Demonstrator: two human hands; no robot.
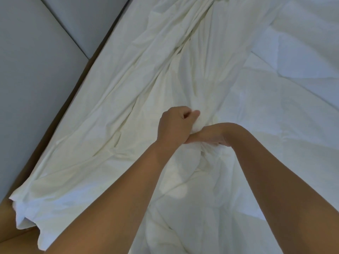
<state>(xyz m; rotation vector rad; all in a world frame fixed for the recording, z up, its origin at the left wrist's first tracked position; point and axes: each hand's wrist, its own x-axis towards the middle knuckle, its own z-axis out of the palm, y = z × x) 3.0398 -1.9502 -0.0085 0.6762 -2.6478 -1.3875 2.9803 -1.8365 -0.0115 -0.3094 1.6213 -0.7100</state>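
Our bare forearms come up from the bottom edge and meet mid-bed, where our left hand [175,123] is fisted round a bunched fold of the cream bedsheet [128,107], thumb tip showing. Our right hand [209,137], touching the left, bends at the wrist with its fingers curled into the same gathered cloth. That sheet lies rumpled between grey padded panels [36,61] and a white duvet [293,88].

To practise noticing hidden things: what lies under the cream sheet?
Only a brown strip shows beside the cream sheet; the left hand and right hand grip its bunched middle, and whatever lies beneath is covered.
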